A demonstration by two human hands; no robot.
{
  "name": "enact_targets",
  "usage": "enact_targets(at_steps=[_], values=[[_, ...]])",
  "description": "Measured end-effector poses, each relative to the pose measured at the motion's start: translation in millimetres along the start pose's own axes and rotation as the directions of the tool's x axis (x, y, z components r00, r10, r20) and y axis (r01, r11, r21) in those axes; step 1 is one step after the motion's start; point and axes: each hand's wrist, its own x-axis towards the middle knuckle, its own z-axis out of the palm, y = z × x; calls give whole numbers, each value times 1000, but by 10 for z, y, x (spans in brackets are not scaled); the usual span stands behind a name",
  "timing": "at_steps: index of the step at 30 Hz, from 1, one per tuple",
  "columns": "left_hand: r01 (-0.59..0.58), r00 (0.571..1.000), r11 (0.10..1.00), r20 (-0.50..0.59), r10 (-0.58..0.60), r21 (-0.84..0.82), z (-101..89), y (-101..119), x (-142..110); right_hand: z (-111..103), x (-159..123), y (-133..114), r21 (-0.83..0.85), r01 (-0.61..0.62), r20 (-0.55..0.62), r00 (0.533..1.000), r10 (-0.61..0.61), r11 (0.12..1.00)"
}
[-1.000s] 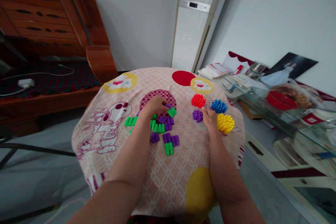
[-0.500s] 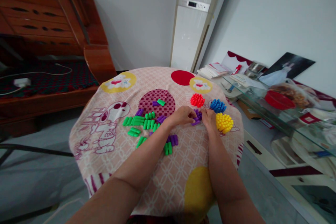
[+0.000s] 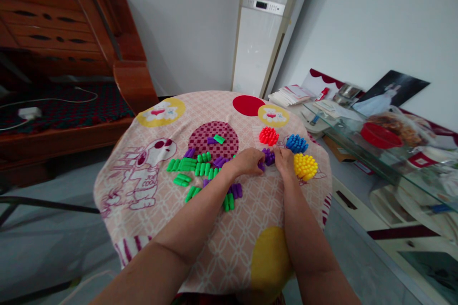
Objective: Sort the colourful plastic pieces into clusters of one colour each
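Observation:
My left hand (image 3: 249, 161) is closed in a pinch on a small purple plastic stick piece (image 3: 261, 167), just left of a purple bunch of upright sticks (image 3: 267, 156). My right hand (image 3: 284, 159) has its fingers pressed together at that bunch's right side, gripping it; the fingertips are partly hidden. Behind the hands stands a red bunch (image 3: 268, 136). A blue bunch (image 3: 296, 143) and a yellow bunch (image 3: 305, 167) stand to the right. Several loose green pieces (image 3: 186, 165) and purple pieces (image 3: 236, 190) lie left of and under my left forearm.
A patterned cloth covers the round table (image 3: 150, 219). At the right is a glass shelf (image 3: 350, 138) with papers, a red bowl (image 3: 381, 135) and bags. A wooden bench (image 3: 132, 78) stands at the left, and a tall white cabinet unit (image 3: 257, 47) behind the table.
My left hand has drawn slightly left and toward me, away from the purple bunch, with a purple piece in its fingers. My right hand stays nearly still at the bunch.

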Motion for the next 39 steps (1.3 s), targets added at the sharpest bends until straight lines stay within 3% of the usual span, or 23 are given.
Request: enact_targets(at_steps=[6,14,21,25,31,39], values=[[82,995,991,-67,-75,109,69,67,14,-23,-10,-31,22,14,-9,1000,-14,1000],[29,995,1000,-100,-29,-4,156,-54,88,-45,-13,-69,-12,8,-1,1000,-8,1000],[66,969,993,-230,-87,-96,219,-52,96,-54,-15,-63,-31,-8,12,1000,8,999],[98,968,986,-218,-126,-134,196,-49,83,-63,-18,-65,-7,-2,9,1000,2,1000],[130,983,986,-113,-142,-103,193,31,88,-74,-20,-95,11,-24,-1,1000,24,1000],[144,981,990,-132,-142,6,315,150,101,-67,-9,-102,5,-40,27,999,40,999]])
